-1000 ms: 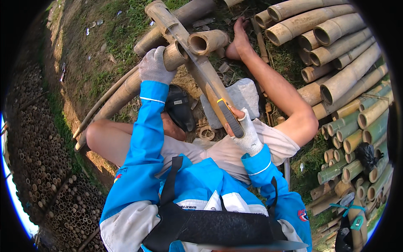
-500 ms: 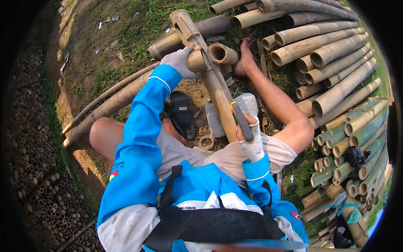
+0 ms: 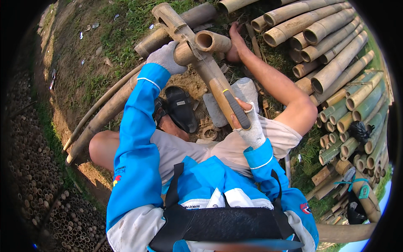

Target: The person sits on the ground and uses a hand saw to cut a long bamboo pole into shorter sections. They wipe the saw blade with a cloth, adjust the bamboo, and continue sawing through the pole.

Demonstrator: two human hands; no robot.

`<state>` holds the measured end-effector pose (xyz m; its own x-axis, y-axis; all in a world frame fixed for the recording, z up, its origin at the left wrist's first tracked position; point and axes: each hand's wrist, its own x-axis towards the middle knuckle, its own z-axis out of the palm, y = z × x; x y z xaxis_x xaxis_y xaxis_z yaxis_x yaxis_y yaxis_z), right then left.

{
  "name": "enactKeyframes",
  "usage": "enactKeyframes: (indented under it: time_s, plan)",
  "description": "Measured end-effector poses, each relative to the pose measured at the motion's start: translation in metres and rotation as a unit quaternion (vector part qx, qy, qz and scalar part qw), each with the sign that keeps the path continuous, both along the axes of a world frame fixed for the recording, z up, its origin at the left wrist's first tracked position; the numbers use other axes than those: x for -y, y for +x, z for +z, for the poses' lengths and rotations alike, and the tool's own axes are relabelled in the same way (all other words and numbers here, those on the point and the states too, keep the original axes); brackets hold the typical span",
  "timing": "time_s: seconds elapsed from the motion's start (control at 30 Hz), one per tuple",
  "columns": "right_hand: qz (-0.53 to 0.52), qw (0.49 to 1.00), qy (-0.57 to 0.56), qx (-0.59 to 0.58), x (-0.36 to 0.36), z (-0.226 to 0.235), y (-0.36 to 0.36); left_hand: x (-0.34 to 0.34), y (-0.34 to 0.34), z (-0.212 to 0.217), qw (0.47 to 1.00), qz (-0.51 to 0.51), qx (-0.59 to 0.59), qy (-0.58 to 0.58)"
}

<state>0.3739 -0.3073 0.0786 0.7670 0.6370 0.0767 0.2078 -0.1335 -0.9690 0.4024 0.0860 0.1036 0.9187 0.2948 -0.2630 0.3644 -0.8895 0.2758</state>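
My left hand, in a pale knitted glove, is closed round a short bamboo piece. This piece lies across a longer notched bamboo length that slopes up to the far left. In my right hand, whose glove leaves some fingertips bare, is a saw by its dark grey handle with a yellow edge. Its thin blade points away along the notched bamboo towards the crossing; I see it nearly edge-on, so its teeth are hidden. An open-ended bamboo section sticks out on the crossing's right.
Stacked bamboo poles fill the right side. A thick dark pole lies behind the crossing. Between my legs are a black sandal, a grey stone block and a bamboo ring. Long poles lie at left.
The whole view has shifted, with the bamboo now further up and left. The saw's handle sits closer over the bamboo length, and less blade shows. Both hands keep their hold.
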Motion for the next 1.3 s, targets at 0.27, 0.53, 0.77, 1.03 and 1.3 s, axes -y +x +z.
enactKeyframes:
  time_s: [0.27,0.53,0.77,1.03,1.3]
  plan:
    - [0.044,0.996,-0.024,-0.079,0.007,-0.048,0.015,-0.002,0.002,-0.011,1.000,0.003,0.018,0.010]
    - [0.046,0.998,0.006,-0.053,0.028,-0.035,-0.015,-0.004,0.009,-0.005,1.000,0.014,-0.009,-0.004]
    - [0.043,0.968,0.052,-0.240,0.025,-0.063,-0.047,-0.015,0.015,-0.018,0.998,0.027,-0.047,-0.038]
    - [0.049,0.997,0.063,-0.002,0.027,-0.057,-0.024,-0.024,0.017,-0.030,0.999,-0.016,0.010,-0.038]
    - [0.030,0.993,0.092,-0.061,0.019,-0.062,-0.035,-0.034,0.023,-0.029,0.996,-0.020,-0.008,-0.091]
